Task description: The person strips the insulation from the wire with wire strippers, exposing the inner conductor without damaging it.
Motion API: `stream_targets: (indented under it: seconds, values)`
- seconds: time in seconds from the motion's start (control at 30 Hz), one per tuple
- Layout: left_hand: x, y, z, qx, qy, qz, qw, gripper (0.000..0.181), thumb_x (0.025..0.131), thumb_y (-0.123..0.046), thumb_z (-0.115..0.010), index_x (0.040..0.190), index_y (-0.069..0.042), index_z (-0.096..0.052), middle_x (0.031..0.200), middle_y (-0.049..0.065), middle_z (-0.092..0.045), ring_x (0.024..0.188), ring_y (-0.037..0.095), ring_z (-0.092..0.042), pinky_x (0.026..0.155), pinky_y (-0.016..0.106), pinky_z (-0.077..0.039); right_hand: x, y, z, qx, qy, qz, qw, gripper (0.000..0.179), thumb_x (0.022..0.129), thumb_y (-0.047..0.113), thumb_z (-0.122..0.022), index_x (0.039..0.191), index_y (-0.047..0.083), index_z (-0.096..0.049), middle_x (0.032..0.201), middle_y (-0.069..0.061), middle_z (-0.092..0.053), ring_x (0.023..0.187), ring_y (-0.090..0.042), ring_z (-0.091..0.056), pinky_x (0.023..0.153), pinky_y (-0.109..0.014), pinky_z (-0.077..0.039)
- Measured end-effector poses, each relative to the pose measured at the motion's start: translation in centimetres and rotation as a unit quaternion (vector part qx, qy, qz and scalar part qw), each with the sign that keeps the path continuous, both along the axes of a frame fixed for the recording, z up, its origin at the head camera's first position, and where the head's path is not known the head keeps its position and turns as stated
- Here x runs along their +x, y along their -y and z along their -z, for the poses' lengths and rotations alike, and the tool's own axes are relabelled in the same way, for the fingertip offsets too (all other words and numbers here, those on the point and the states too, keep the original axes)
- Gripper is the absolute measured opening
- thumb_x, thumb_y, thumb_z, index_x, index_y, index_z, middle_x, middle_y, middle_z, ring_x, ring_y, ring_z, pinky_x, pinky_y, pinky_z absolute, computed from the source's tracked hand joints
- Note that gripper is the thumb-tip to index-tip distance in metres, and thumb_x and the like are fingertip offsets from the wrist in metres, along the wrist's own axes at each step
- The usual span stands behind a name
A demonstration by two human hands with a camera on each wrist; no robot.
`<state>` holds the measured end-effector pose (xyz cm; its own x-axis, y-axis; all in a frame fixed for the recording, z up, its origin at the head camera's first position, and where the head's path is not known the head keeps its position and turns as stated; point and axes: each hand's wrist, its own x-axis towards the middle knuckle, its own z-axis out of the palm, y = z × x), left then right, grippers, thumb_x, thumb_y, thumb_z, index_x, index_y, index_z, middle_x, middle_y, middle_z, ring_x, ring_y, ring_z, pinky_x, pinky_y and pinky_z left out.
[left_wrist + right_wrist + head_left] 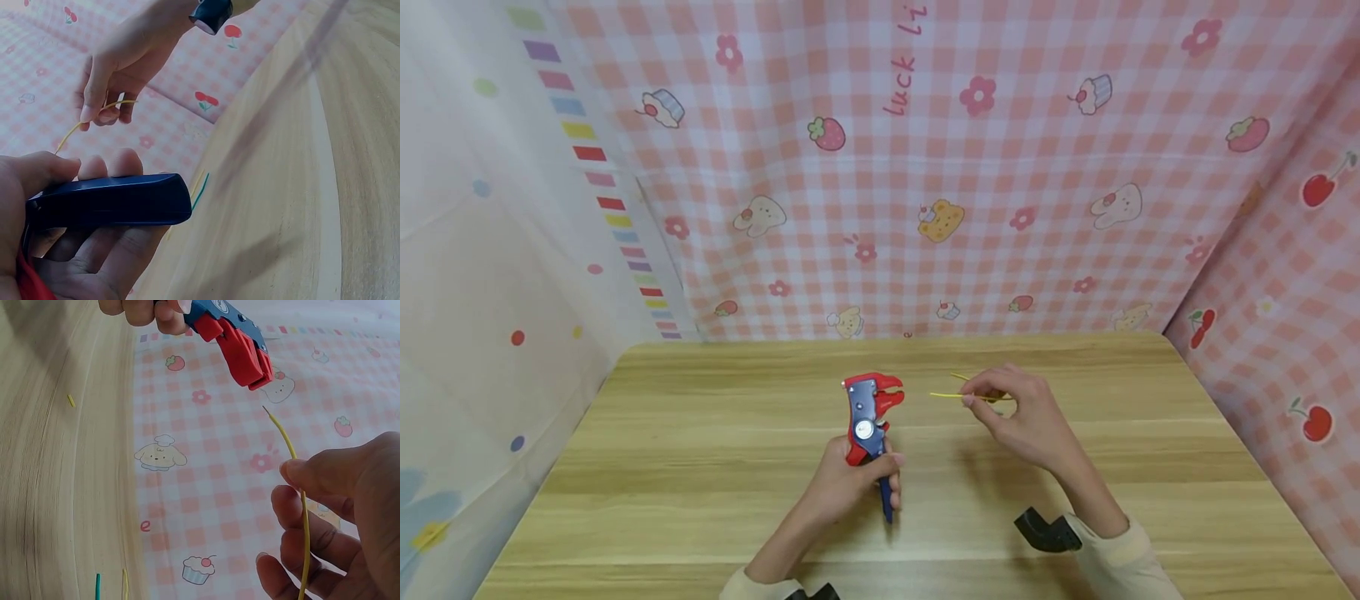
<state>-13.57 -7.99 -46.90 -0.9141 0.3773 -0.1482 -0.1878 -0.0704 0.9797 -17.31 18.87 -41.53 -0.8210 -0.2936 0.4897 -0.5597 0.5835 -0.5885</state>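
My left hand grips the dark blue handle of a wire stripper. Its red jaws point right, toward my other hand, and stand apart with nothing between them. Thumb and index finger of my right hand pinch a yellow wire. A thin bare tip shows at the wire's free end in the right wrist view. That tip is a short way off the stripper's red head, not touching it. The left wrist view shows the stripper's handle across the left palm, with the right hand beyond.
On the wooden table lie a green wire and another yellow wire, side by side. A short yellow scrap lies apart from them. Checked cloth hangs at the table's back edge.
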Motion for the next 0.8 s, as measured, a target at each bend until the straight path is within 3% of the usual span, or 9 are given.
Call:
stream_targets:
  seconds: [0.27, 0.53, 0.8]
  values:
    - [-0.4, 0.5, 0.1, 0.006, 0.005, -0.015, 0.9999, 0.032, 0.094, -0.018, -0.075, 0.109, 0.005, -0.057, 0.075, 0.005, -0.070, 0.063, 0.021, -0.073, 0.073, 0.040, -0.065, -0.2, -0.4, 0.3, 0.001, 0.035, -0.003, 0.9994, 0.014, 0.090, 0.011, -0.078, 0.094, 0.024, -0.076, 0.089, 0.010, -0.073, 0.080, -0.005, -0.064, 0.072, -0.026, -0.056]
    - [-0.6, 0.9, 0.0, 0.003, -0.005, -0.020, 0.9998, 0.036, 0.095, -0.021, -0.074, 0.109, 0.007, -0.056, 0.074, 0.004, -0.070, 0.063, 0.022, -0.074, 0.075, 0.041, -0.064, -0.8, -0.7, 1.0, 0.004, 0.057, -0.002, 0.9984, 0.008, 0.091, 0.010, -0.078, 0.095, 0.017, -0.077, 0.088, 0.007, -0.074, 0.077, -0.005, -0.066, 0.072, -0.036, -0.061]
    - [-0.7, 1.0, 0.0, 0.005, -0.008, -0.017, 0.9998, 0.032, 0.096, -0.020, -0.073, 0.110, 0.005, -0.056, 0.073, 0.004, -0.069, 0.063, 0.021, -0.074, 0.075, 0.042, -0.065, -1.3, -1.1, 1.7, 0.005, 0.083, -0.002, 0.9965, 0.003, 0.093, 0.012, -0.076, 0.092, 0.015, -0.077, 0.081, 0.008, -0.073, 0.072, -0.004, -0.064, 0.069, -0.025, -0.056]
